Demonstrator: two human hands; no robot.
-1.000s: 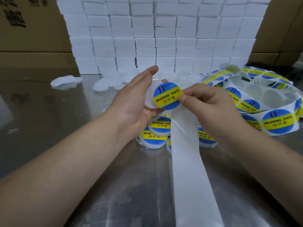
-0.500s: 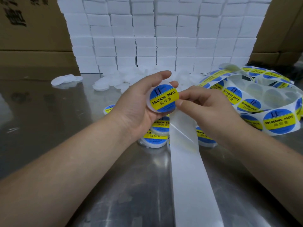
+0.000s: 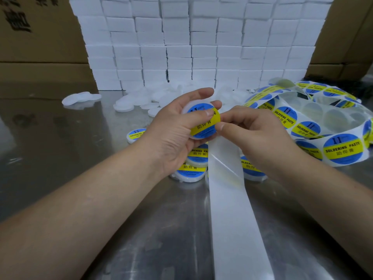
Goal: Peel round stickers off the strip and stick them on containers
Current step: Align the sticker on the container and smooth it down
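Above steel table [image 3: 80, 158], left hand [image 3: 171, 134] grips container [image 3: 203, 130], its yellow band tilted up-right; right hand [image 3: 256, 138] pinches strip [image 3: 232, 199].

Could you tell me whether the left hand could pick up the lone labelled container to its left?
Probably not yet: the left hand grips a container, thumb on its sticker. The path to the lone labelled container looks unobstructed, though.

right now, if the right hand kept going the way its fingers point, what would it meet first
The stickered container in the left hand. The right hand, holding the backing strip, points left at it, fingertips seemingly touching its sticker's edge.
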